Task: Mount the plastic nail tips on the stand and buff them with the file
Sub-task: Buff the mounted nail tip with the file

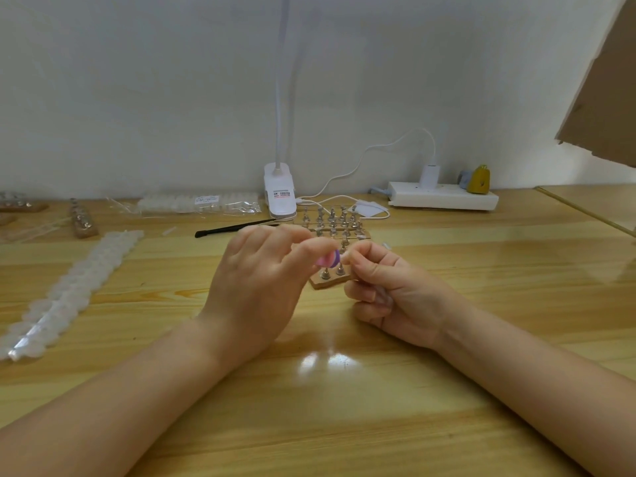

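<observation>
I see two hands close together over the worktop (327,390). My left hand (254,290) pinches one pink-purple file (329,260); my right hand (392,294) is curled, contents unclear. One stand (332,282) sits just beyond them, several more behind.

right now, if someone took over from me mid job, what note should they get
Left hand pinches the pink and purple file over the wooden stand.
Right hand has its fingers curled, thumb and forefinger pinching something too small to tell, likely a nail tip, at the file.
Loose nail tips lie in a strip far left.
Done: cannot tell how many are buffed.
Left: mount and buff the remaining tips.
</observation>
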`<state>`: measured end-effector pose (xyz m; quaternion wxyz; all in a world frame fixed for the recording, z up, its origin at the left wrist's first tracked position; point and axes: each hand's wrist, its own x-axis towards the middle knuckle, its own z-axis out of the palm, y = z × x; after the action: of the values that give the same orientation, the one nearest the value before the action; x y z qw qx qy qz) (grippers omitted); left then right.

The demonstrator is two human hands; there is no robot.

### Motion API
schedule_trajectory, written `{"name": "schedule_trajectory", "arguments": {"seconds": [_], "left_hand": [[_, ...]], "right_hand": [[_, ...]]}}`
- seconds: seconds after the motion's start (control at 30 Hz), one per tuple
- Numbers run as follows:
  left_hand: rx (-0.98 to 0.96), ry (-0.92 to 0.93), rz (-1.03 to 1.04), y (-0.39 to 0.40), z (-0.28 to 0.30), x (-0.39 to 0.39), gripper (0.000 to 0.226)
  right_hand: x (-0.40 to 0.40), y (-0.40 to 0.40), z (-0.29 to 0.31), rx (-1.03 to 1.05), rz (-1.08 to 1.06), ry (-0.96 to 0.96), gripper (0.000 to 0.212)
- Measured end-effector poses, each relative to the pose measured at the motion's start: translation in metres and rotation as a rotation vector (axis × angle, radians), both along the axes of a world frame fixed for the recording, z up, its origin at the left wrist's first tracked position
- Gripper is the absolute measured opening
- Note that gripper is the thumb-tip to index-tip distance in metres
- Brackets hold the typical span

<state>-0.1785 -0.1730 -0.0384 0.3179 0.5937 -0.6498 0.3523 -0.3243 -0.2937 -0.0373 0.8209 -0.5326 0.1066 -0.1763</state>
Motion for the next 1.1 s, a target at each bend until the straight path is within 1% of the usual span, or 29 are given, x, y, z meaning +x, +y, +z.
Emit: {"name": "schedule_trajectory", "arguments": {"seconds": [0.07,0.13,0.27,0.37,0.47,0.57,0.63,0.7,0.8,0.87,0.93,1.0,1.1], "left_hand": [[-0.003,0.078,-0.048,0.001,0.003,-0.006,0.025],[0.024,0.144,-0.109,0.0,0.003,-0.013,0.023],[0.113,0.179,-0.058,0.002,-0.001,-0.011,0.026],[0.017,0.24,-0.072,0.001,0.003,-0.011,0.025],[-0.04,0.192,-0.125,0.0,0.005,-0.013,0.025],[0.039,0.111,-0.083,0.0,0.0,-0.008,0.028],[0.08,0.11,-0.025,0.001,-0.003,-0.004,0.028],[0.025,0.127,-0.036,0.001,-0.002,-0.003,0.025],[-0.077,0.087,-0.116,0.002,0.005,-0.012,0.024],[-0.026,0.046,-0.124,0.002,0.005,-0.013,0.018],[0.066,0.035,-0.045,0.003,0.001,-0.009,0.016],[0.092,0.062,0.022,0.004,-0.001,-0.004,0.019],[0.004,0.066,-0.038,0.003,0.003,-0.009,0.017]], "right_hand": [[0.0,0.001,0.0,-0.001,-0.015,0.003,0.003],[0.001,0.002,0.0,0.004,-0.033,0.013,0.001],[0.001,0.001,0.001,0.025,-0.044,0.007,0.002],[0.001,0.001,0.001,0.007,-0.043,0.013,0.004],[0.001,0.002,0.0,-0.002,-0.028,0.015,0.003],[0.001,0.002,0.0,0.004,-0.024,0.012,0.002],[0.001,0.001,0.0,0.016,-0.035,0.011,0.004],[0.001,0.001,0.0,0.012,-0.046,0.019,0.005],[0.001,0.002,0.0,-0.002,-0.054,0.028,0.005],[0.001,0.002,0.001,-0.011,-0.055,0.042,0.009],[0.001,0.001,0.001,-0.001,-0.061,0.057,0.007],[0.001,0.001,0.001,0.021,-0.071,0.06,0.007],[0.003,0.002,0.002,0.025,-0.089,0.052,0.012]]}}
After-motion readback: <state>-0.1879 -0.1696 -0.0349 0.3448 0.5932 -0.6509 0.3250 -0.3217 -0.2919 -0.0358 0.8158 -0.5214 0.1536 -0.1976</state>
